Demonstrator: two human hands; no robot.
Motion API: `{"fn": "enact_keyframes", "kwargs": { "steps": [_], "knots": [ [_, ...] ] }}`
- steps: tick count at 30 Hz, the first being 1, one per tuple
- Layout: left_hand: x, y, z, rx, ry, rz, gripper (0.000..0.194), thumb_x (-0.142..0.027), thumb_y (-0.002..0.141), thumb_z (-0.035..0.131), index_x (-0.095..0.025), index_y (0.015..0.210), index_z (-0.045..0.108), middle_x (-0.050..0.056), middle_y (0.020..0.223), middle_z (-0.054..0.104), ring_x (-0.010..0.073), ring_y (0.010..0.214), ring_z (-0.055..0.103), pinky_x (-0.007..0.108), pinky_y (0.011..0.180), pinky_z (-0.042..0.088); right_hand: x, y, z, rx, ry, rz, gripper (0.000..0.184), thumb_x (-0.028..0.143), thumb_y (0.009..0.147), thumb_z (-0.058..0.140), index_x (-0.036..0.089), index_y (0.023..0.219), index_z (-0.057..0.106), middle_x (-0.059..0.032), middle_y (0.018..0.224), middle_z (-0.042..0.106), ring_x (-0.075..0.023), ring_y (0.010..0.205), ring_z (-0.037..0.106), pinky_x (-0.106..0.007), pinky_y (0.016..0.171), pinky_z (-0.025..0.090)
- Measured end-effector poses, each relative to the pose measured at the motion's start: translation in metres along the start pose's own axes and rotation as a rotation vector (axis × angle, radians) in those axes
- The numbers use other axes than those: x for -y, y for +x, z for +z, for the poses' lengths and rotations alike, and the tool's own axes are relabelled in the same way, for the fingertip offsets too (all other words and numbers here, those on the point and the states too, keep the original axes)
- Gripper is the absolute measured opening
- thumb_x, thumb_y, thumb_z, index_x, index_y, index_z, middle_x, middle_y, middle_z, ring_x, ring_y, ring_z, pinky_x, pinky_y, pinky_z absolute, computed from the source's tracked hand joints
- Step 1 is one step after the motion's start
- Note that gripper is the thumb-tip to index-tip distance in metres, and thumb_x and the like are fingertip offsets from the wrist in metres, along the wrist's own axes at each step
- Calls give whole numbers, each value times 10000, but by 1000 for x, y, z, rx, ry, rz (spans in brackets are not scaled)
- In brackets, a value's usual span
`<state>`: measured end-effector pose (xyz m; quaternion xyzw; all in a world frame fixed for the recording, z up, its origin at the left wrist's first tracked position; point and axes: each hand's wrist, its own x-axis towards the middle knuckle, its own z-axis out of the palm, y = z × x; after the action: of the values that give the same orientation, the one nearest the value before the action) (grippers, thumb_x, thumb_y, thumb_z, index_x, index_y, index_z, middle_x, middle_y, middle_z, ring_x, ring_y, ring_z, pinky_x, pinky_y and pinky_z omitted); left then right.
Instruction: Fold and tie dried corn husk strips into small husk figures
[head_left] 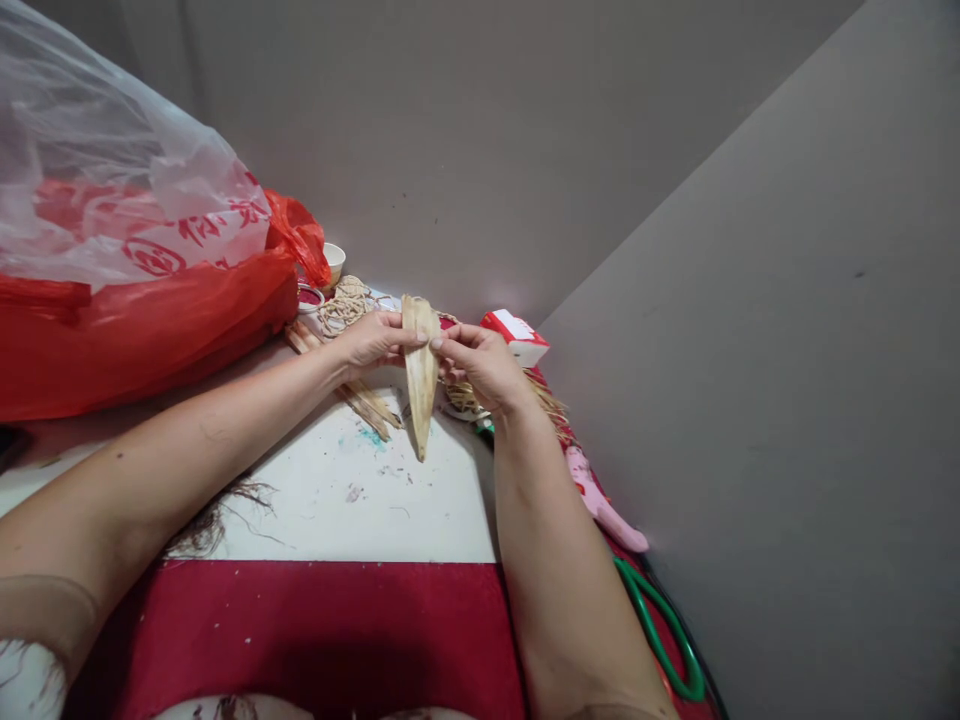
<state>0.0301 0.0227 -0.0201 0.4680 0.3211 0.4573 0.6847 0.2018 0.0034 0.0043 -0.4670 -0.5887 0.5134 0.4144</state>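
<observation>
A long pale dried husk leaf (421, 385), pointed at its lower end, hangs upright above the white table top (352, 500). My left hand (373, 338) pinches its upper left edge and my right hand (480, 362) pinches its upper right edge. Both hands have fingers closed on the leaf. More strips of the same dried leaf (367, 398) lie flat on the table just under my left hand.
A red and clear plastic bag (135, 280) fills the left side. Behind the hands are a coil of pale twine (343, 303), a small white bowl (334, 262) and a red-white box (516, 336). A pink tool (604, 505) and green-handled scissors (664, 630) lie along the right wall.
</observation>
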Motion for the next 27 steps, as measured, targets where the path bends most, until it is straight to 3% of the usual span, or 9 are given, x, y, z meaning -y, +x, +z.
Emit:
{"fn": "enact_keyframes", "kwargs": {
  "steps": [7, 18, 24, 27],
  "knots": [
    [3, 0, -1, -4, 73, 19, 280, -211, 569, 806, -98, 818, 743, 75, 761, 728, 159, 727, 679, 264, 695, 528, -1, 0, 1, -24, -109, -67, 291, 363, 595, 776, 172, 641, 560, 42, 506, 532, -64, 440, 454, -190, 416, 349],
    [0, -1, 6, -57, 173, 73, 33, -116, 627, 714, -107, 636, 683, 17, 570, 647, 119, 565, 612, 231, 587, 497, 3, 0, 7, -65, -282, -118, 175, 286, 639, 664, 180, 624, 526, 31, 524, 533, -84, 455, 487, -208, 441, 387],
    [-2, -2, 7, -55, 160, 69, 71, -99, 623, 711, -92, 693, 700, 48, 648, 684, 119, 584, 627, 213, 569, 482, 0, 3, 5, -169, -467, -207, 118, 225, 635, 625, 188, 584, 525, 22, 525, 527, -95, 488, 468, -219, 458, 360],
    [-2, -1, 6, -54, 132, 82, 119, -124, 617, 726, -87, 729, 709, 64, 692, 700, 129, 615, 640, 223, 587, 490, 0, 3, 3, -154, -372, -157, 125, 247, 646, 628, 194, 607, 521, 24, 510, 524, -100, 468, 475, -223, 442, 365]
  ]
}}
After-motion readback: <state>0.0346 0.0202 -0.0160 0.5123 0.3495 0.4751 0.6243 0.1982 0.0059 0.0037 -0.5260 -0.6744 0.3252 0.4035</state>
